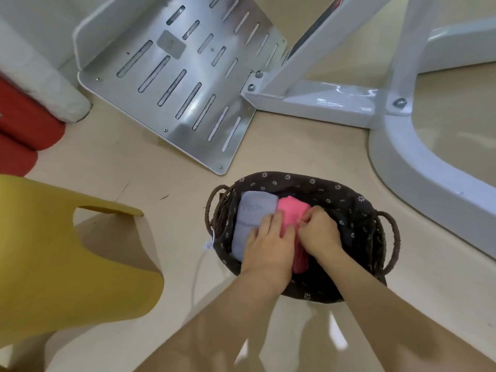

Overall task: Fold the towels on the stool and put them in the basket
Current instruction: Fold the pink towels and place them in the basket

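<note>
Beside the basket (357,210), a yellow stool (67,251) (bare).

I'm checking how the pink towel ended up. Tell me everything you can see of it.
The pink towel is a soft, bright pink cloth, folded into a narrow bundle lying lengthwise inside the dark flower-print basket. It sits right beside a folded grey towel, on that towel's right. The left hand rests across both towels; the right hand pinches its right edge. Its middle is hidden by the hands.
</note>
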`<state>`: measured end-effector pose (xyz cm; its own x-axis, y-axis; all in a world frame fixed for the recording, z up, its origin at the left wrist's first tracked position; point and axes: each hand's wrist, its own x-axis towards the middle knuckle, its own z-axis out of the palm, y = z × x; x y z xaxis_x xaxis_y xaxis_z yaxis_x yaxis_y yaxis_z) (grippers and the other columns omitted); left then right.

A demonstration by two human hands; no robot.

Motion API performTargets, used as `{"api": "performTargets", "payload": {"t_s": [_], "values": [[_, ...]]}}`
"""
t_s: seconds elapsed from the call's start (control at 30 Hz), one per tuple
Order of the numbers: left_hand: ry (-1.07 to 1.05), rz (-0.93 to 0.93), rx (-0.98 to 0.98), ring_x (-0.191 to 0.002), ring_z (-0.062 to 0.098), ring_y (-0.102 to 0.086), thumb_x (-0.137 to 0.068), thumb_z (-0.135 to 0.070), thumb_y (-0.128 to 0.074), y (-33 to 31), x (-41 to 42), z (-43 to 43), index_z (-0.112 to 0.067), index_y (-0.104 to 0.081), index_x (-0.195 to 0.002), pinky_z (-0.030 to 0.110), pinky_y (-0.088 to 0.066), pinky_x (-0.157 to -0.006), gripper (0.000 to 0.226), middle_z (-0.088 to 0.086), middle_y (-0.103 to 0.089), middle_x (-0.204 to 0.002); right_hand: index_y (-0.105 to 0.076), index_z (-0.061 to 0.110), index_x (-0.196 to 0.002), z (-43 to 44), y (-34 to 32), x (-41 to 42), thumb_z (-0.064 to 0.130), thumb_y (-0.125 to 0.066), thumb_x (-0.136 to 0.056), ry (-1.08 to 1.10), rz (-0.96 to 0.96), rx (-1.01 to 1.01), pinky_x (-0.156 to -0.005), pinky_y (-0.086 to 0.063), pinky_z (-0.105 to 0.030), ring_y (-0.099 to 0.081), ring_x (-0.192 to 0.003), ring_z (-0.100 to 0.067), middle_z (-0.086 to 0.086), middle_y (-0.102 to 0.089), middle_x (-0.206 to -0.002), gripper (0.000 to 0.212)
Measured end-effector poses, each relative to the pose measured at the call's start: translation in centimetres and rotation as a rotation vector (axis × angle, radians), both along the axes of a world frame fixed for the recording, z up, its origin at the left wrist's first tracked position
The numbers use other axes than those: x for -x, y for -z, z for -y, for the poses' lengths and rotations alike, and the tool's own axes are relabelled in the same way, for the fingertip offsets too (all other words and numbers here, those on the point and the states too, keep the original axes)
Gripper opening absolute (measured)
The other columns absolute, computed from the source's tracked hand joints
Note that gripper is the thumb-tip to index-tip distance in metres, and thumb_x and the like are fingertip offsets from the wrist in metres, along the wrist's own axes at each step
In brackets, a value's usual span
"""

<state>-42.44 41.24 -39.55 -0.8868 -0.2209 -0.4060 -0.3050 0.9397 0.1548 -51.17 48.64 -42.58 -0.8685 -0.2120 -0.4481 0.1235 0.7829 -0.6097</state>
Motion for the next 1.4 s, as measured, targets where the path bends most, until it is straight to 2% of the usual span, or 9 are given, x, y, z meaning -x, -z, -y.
{"api": "performTargets", "payload": {"t_s": [0.23, 0.3, 0.4, 0.63, 0.83, 1.0, 1.1, 1.2, 1.4], "values": [[0.035, 0.158, -0.035, -0.145, 0.024, 0.022, -0.082, -0.05, -0.061, 1.9, 1.3, 1.3, -0.028, 0.016, -0.15, 0.058, -0.002, -0.114, 0.105, 0.004, 0.025, -0.157, -0.048, 0.018, -0.132, -0.8, -0.7, -0.3, 0.016, -0.051, -0.088, -0.402, -0.456, -0.08, -0.087, -0.043, -0.033, -0.041, -0.118, -0.027, -0.007, -0.043, -0.131, 0.044], [0.041, 0.183, -0.022, -0.145, 0.024, 0.023, -0.078, -0.058, -0.062, 2.2, 1.7, 1.6, -0.025, 0.02, -0.149, 0.06, -0.001, -0.115, 0.114, 0.003, 0.027, -0.157, -0.029, 0.01, -0.146, -1.2, -0.6, -0.6, 0.016, -0.049, -0.088, -0.649, -0.348, -0.093, -0.112, -0.029, -0.03, -0.024, -0.141, -0.029, -0.011, -0.025, -0.153, 0.062], [0.047, 0.193, -0.017, -0.144, 0.025, 0.024, -0.072, -0.059, -0.067, 2.4, 2.2, 1.8, -0.025, 0.022, -0.148, 0.062, 0.002, -0.114, 0.121, 0.003, 0.028, -0.156, 0.003, 0.003, -0.151, -1.3, -0.2, -0.3, 0.021, -0.047, -0.091, -0.844, -0.167, -0.214, -0.119, 0.004, -0.027, 0.009, -0.148, -0.023, -0.012, 0.009, -0.16, 0.08], [0.071, 0.012, -0.002, -0.145, 0.024, 0.02, -0.074, -0.057, -0.067, 1.9, 0.3, 2.4, -0.03, 0.013, -0.15, 0.056, 0.0, -0.116, 0.114, 0.005, 0.024, -0.158, 0.017, 0.004, -0.148, -1.1, 0.2, 0.3, 0.052, -0.058, -0.083, -0.857, -0.107, -0.307, -0.121, -0.004, -0.036, 0.02, -0.146, -0.022, -0.009, 0.025, -0.157, 0.11], [-0.009, 0.228, -0.045, -0.14, 0.024, 0.034, -0.074, -0.071, -0.057, 2.7, 0.7, 3.1, -0.042, 0.027, -0.143, 0.061, 0.01, -0.112, 0.113, 0.005, 0.039, -0.151, 0.023, 0.009, -0.147, -0.5, 0.6, -0.6, 0.066, -0.051, -0.08, -0.818, -0.139, -0.406, -0.119, -0.009, -0.047, 0.025, -0.144, -0.017, -0.002, 0.034, -0.154, 0.115], [0.027, 0.343, -0.052, -0.141, 0.029, 0.03, -0.074, -0.075, -0.053, 0.9, 1.7, 3.4, -0.038, 0.025, -0.145, 0.063, 0.007, -0.112, 0.112, 0.01, 0.034, -0.153, 0.018, 0.014, -0.15, -0.5, -0.4, -0.1, 0.065, -0.053, -0.08, -0.835, -0.116, -0.411, -0.116, -0.012, -0.054, 0.021, -0.145, -0.015, 0.003, 0.029, -0.156, 0.112], [0.02, 0.126, -0.078, -0.147, 0.031, -0.003, -0.087, -0.053, -0.05, -1.0, 0.0, 3.8, -0.033, -0.011, -0.151, 0.054, -0.015, -0.115, 0.077, 0.015, -0.004, -0.159, 0.001, 0.019, -0.152, -0.4, -1.9, 0.1, 0.063, -0.055, -0.08, -0.734, -0.116, -0.308, -0.113, -0.016, -0.057, 0.012, -0.147, -0.015, 0.003, 0.015, -0.16, 0.102], [-0.033, -0.225, -0.134, -0.123, 0.03, -0.045, -0.091, -0.029, -0.042, -2.5, -3.0, 4.4, -0.022, -0.045, -0.134, 0.043, -0.044, -0.095, 0.043, 0.008, -0.051, -0.131, -0.025, 0.022, -0.149, -0.2, -3.5, -0.5, 0.06, -0.053, -0.085, -0.589, -0.28, -0.168, -0.112, -0.021, -0.052, -0.006, -0.147, -0.018, 0.0, -0.011, -0.16, 0.08], [-0.13, -0.462, -0.267, -0.108, 0.025, -0.054, -0.087, -0.017, -0.045, -5.2, -6.5, 6.9, -0.021, -0.062, -0.121, 0.04, -0.047, -0.088, 0.038, 0.0, -0.064, -0.119, -0.06, 0.014, -0.124, 1.2, -7.3, -1.7, 0.027, -0.054, -0.09, -0.449, -0.556, -0.002, -0.105, -0.037, -0.035, -0.051, -0.122, -0.024, -0.005, -0.06, -0.128, 0.036]]}}
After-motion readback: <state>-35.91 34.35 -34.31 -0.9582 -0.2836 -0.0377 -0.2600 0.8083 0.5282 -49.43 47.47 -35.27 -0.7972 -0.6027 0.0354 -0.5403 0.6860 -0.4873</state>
